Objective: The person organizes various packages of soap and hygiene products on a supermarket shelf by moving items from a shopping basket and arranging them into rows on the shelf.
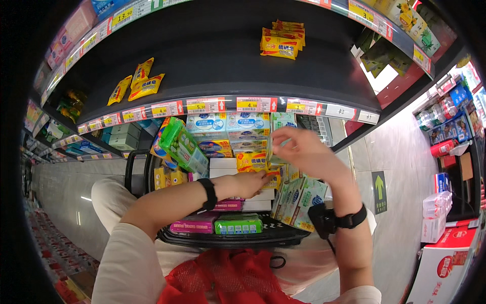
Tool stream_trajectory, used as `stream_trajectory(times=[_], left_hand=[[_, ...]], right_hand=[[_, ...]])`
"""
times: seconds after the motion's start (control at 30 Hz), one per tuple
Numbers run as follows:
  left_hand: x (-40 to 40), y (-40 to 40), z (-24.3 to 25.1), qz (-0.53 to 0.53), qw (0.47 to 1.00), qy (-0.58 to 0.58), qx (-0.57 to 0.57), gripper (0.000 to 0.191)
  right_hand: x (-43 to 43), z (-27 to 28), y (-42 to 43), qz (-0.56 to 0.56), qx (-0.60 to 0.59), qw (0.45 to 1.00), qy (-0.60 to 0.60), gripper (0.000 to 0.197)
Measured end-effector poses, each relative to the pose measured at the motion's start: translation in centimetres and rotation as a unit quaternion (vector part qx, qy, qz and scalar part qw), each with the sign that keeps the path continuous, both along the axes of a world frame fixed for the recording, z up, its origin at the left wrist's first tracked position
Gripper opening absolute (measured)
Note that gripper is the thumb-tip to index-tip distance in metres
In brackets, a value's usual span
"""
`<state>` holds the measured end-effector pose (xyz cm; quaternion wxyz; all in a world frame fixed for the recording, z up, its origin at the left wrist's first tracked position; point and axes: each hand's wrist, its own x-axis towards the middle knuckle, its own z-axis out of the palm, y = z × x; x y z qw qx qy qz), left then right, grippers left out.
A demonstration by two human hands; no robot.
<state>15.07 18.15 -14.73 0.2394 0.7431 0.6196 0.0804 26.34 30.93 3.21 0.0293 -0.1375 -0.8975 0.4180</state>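
Observation:
My left hand [248,184] reaches into a black basket [235,241], its fingertips touching a yellow soap packet [272,181]. Whether the fingers grip it is hidden. Another yellow packet [252,161] lies just beyond. My right hand [294,146] is raised over the basket's right side, fingers loosely curled and apart, with nothing visible in them. Below it lean pale green boxes [300,201]. White boxes [258,201] sit under and around my left hand. A green pack [184,146] stands tilted at the basket's left, and pink [193,224] and green packs [238,225] lie along the near side.
A dark shelf [212,64] spans above the basket, holding three loose yellow packets [146,86] at left and a row of them [281,45] at right. Its price-tag edge [205,105] overhangs blue-white boxes [248,125]. Cartons [448,258] stand across the aisle floor [398,159].

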Motion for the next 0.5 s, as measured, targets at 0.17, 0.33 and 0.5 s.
stream_trajectory(times=[0.17, 0.33, 0.5], left_hand=[[-2.7, 0.5, 10.8, 0.025, 0.987, -0.076, 0.143, 0.015], [-8.6, 6.7, 17.4, 0.110, 0.919, 0.012, 0.379, 0.015], [-15.3, 14.1, 17.5, 0.197, 0.899, 0.239, 0.310, 0.051]], right_hand=[[-2.0, 0.9, 6.8, -0.085, 0.017, 0.988, 0.129, 0.030], [-3.4, -3.1, 14.2, -0.161, 0.344, 0.913, 0.152, 0.052], [-4.4, -3.9, 13.5, -0.118, 0.396, 0.911, 0.001, 0.053]])
